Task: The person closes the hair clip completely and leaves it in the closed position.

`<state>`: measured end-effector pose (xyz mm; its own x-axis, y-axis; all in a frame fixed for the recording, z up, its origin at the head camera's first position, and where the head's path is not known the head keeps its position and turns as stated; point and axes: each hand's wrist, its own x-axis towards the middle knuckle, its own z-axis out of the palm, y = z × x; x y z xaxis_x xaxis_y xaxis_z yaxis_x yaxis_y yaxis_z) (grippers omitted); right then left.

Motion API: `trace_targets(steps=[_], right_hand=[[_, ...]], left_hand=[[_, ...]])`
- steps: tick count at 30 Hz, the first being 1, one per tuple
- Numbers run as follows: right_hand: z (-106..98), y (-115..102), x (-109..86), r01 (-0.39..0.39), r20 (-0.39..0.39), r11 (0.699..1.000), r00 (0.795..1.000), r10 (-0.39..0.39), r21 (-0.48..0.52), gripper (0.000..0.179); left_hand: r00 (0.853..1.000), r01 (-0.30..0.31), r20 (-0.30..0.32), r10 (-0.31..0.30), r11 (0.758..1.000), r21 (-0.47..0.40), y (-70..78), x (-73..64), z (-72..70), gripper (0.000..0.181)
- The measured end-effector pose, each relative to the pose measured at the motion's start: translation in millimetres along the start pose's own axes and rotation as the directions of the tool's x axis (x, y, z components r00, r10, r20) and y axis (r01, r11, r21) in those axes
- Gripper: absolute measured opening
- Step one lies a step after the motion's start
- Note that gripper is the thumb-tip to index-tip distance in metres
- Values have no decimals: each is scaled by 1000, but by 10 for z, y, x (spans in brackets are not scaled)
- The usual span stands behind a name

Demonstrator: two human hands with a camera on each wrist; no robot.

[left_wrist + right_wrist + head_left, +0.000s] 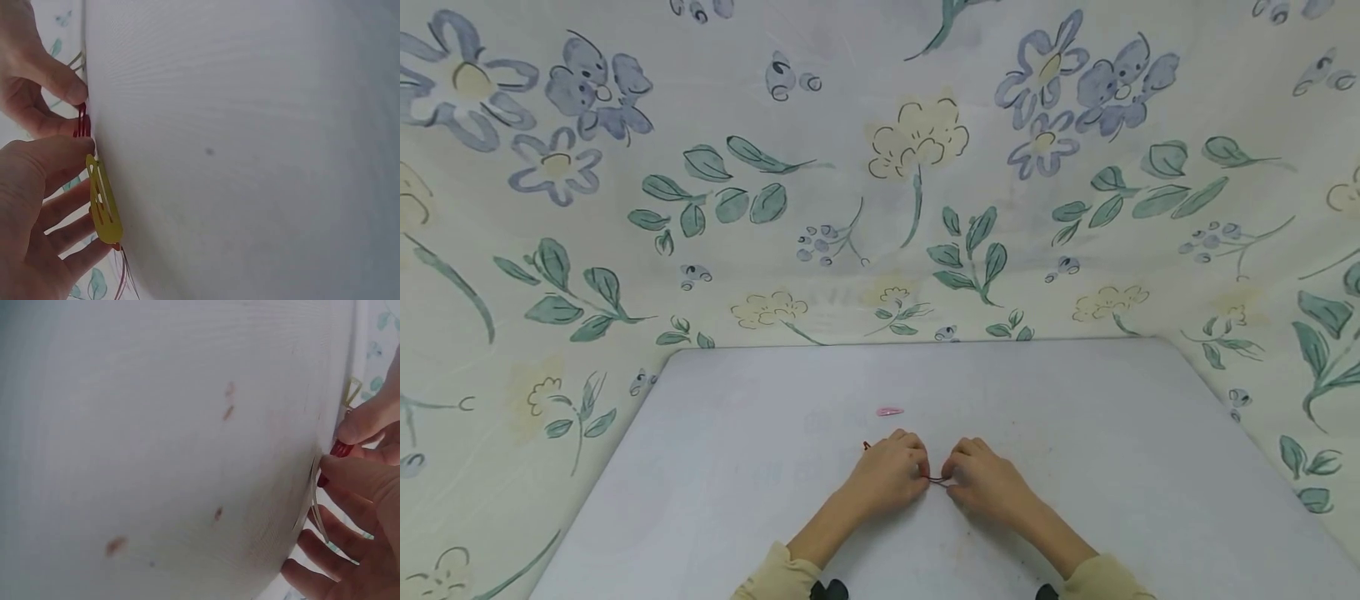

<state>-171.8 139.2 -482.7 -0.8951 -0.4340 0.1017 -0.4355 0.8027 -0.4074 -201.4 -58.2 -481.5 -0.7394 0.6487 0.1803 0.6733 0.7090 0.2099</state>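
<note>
Close together over the table, both hands hold a red multi-strand cord, its short middle stretch showing between them. My left hand pinches one side between thumb and fingertips. Against its lower fingers lies a yellow snap hair clip, with loose thread ends trailing beneath. On the other side my right hand pinches the cord between thumb and forefinger. A thin clip-like piece, seen edge-on, hangs by its fingers in the right wrist view. Fingers hide most of the cord.
A pink hair clip lies on the white table just beyond my left hand. Small brownish marks dot the tabletop. Floral fabric surrounds the table at the back and sides.
</note>
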Motion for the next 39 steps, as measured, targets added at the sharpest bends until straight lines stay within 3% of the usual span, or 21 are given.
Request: trace_targets(steps=[20,28,39], right_hand=[[16,-34,-1,-37,31,998,999,36,41,11],[-6,-32,31,-33,37,997,999,30,73,9],[-59,-55,137,-13,-16,991,1000,15,133,8]], left_hand=[[1000,21,-2,-21,999,-31,-6,-27,-19,4],[998,10,-63,-13,999,-46,-38,-38,-26,5],[985,99,-121,-119,983,-157,-76,-39,-87,6]])
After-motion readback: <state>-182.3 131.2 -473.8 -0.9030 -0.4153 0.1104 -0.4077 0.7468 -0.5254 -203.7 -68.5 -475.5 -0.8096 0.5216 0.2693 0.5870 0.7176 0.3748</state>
